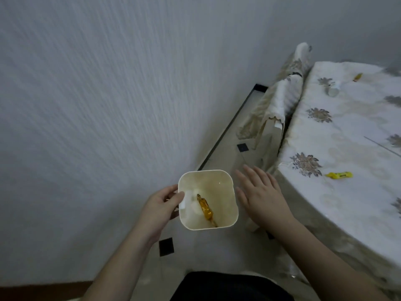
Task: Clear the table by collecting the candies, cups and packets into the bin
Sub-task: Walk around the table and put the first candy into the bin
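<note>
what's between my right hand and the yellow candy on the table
In the head view, only the cloth-covered table edge lies between the open right hand and the yellow candy; nothing else sits on that stretch.

Table [347, 209] in floral cloth, yellow candy [339, 175] near its edge, another candy [357, 77] and clear cup [332, 90] farther back

textured grey wall [108, 105], pale tiled floor [225, 153], fabric-covered chair [280, 101].

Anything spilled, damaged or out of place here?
Nothing spilled or damaged. The bin holds an amber wrapper; a yellow candy and a small cup lie uncollected on the table.
</note>
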The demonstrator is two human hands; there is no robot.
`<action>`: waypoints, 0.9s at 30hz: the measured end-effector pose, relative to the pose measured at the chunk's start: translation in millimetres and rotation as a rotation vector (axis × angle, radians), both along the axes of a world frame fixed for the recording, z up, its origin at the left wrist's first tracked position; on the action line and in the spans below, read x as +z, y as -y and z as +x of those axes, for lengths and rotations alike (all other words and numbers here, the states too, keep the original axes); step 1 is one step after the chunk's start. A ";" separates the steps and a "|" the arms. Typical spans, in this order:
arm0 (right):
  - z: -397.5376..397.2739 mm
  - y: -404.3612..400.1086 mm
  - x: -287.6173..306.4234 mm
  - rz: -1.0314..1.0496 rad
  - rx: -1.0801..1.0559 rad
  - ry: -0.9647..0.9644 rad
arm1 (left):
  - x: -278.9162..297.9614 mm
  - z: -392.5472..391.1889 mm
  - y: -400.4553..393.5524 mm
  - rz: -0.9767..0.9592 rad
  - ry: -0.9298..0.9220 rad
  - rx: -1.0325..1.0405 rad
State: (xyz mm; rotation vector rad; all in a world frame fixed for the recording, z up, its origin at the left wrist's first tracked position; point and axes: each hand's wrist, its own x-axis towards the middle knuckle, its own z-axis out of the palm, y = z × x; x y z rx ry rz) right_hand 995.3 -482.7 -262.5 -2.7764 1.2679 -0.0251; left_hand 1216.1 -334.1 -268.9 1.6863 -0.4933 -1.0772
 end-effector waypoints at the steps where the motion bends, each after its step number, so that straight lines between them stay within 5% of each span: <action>1: 1.9 3.2 -0.8 -0.001 -0.030 -0.001 | 0.7 6.9 10.6 -0.007 0.000 -0.030; 27: -107.5 220.1 14.7 0.030 -0.601 0.076 | 30.2 -48.5 352.4 -0.050 -0.024 -0.585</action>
